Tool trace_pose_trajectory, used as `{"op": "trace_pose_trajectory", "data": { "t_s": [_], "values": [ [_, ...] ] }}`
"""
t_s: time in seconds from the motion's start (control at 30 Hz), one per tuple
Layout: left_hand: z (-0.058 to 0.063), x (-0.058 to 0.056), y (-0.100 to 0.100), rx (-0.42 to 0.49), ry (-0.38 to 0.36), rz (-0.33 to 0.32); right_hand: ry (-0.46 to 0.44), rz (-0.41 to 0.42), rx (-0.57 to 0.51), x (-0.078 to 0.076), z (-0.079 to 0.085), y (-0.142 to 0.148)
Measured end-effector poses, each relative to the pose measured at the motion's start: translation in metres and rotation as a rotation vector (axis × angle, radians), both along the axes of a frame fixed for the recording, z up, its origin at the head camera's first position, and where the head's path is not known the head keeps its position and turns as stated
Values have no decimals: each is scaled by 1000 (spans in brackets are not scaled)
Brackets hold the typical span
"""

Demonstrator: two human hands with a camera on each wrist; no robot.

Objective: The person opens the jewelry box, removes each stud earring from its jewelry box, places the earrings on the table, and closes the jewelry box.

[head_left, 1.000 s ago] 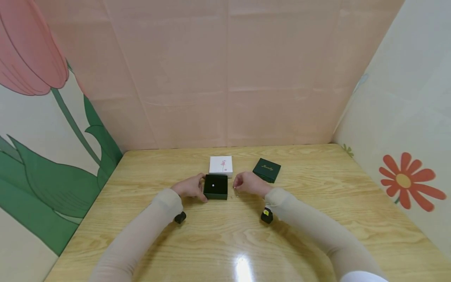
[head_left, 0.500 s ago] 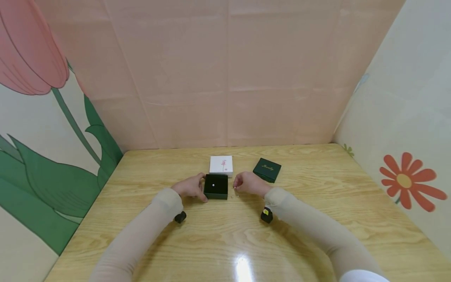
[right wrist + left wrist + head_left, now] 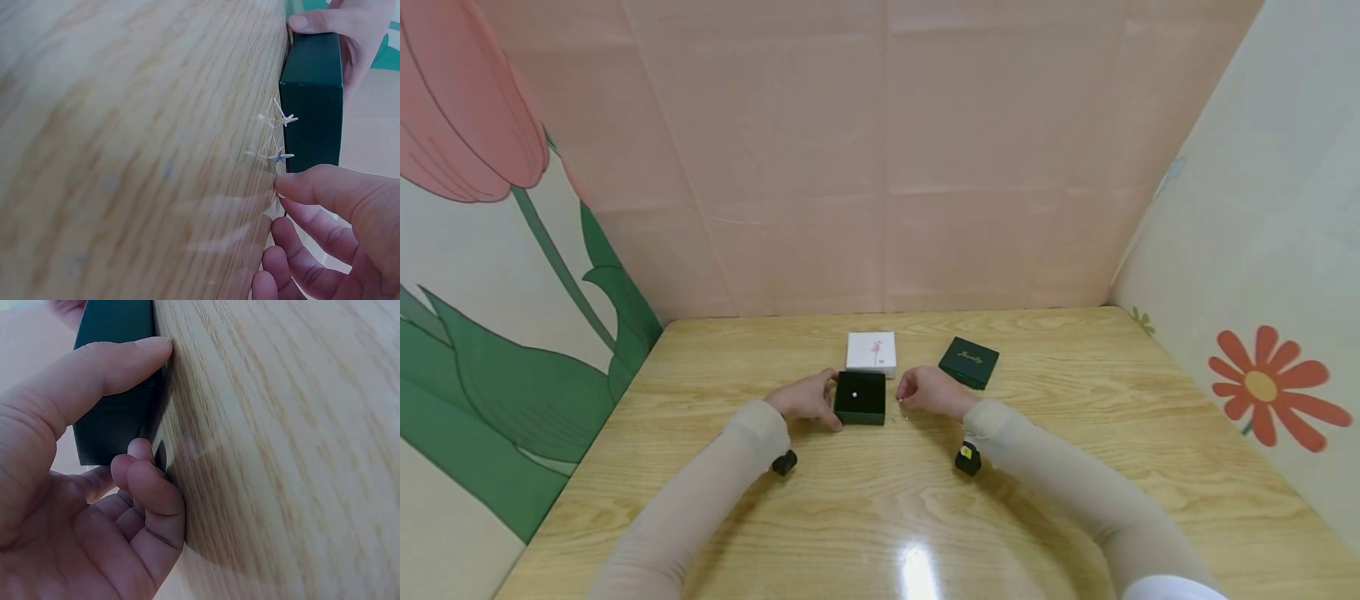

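My left hand (image 3: 808,398) grips the left side of an open dark green jewelry box (image 3: 860,417), thumb at the front and fingers behind. A small white pearl-like piece (image 3: 854,395) sits on the dark lining inside. Just right of the box, my right hand (image 3: 931,390) is low over the table, thumb and forefinger pinched together on a tiny light-coloured piece of jewelry, mostly hidden by the fingertips. Two starfish-shaped earrings lie beside the box in the right wrist view: one starfish earring (image 3: 286,119) farther off, another starfish earring (image 3: 280,157) close to the thumb tip.
A white box (image 3: 870,350) with a pink flower print stands behind the green box. The dark green lid (image 3: 969,360) with gold lettering lies at the right, behind my right hand. All rest on a wood-grain table (image 3: 865,517), with a pink wall (image 3: 880,167) at its back.
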State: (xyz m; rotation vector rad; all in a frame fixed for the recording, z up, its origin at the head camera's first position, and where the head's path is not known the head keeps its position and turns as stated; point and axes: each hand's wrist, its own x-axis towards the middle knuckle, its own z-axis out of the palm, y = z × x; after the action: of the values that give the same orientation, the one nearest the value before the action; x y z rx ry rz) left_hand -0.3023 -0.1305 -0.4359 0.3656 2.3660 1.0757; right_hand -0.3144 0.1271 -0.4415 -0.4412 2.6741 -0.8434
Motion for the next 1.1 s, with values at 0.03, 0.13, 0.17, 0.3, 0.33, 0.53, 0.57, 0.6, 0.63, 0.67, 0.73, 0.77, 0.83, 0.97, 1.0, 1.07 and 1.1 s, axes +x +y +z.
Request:
{"op": "trace_pose_trajectory", "data": {
  "t_s": [0.03, 0.13, 0.17, 0.3, 0.33, 0.53, 0.57, 0.6, 0.63, 0.67, 0.73, 0.77, 0.83, 0.97, 1.0, 1.07, 1.1],
  "values": [
    [0, 0, 0, 1, -1, -1, 2, 1, 0, 0, 0, 0],
    [0, 0, -1, -1, 1, -2, 8, 6, -1, 0, -1, 0],
    [0, -1, -1, -2, 1, -2, 11, 9, -2, 0, 0, 0],
    [-3, -1, -1, 12, -19, 3, 32, 8, -20, -2, 2, 2],
    [-3, -1, -1, 16, -24, 3, 35, 4, -32, -2, 4, 3],
    [-4, -1, -1, 25, -32, -1, 47, -16, -132, -3, 25, 2],
    [-4, -1, -1, 27, -33, -1, 49, -15, -149, -3, 29, 2],
    [-4, -1, -1, 28, -35, -1, 51, -11, -164, -3, 33, 1],
    [-4, 0, 0, 30, -38, 1, 54, -9, -181, -2, 36, 0],
    [-4, 0, 0, 31, -35, 0, 55, -4, -195, -2, 39, -1],
    [-4, 0, 0, 37, -41, 4, 55, 8, -230, -1, 42, -4],
    [-4, 0, 0, 39, -41, 4, 57, 16, -242, -1, 44, -5],
    [-5, -1, 0, 42, -38, 5, 64, 27, -264, 0, 45, -9],
    [-5, -2, 0, 52, -31, 6, 87, 45, -295, 1, 44, -16],
    [-5, -2, 0, 52, -27, 7, 95, 51, -298, 1, 43, -17],
    [-4, -2, 1, 54, -20, 9, 111, 61, -298, 1, 41, -21],
    [-4, -3, 1, 53, -15, 9, 113, 64, -296, 1, 41, -22]
  ]
}}
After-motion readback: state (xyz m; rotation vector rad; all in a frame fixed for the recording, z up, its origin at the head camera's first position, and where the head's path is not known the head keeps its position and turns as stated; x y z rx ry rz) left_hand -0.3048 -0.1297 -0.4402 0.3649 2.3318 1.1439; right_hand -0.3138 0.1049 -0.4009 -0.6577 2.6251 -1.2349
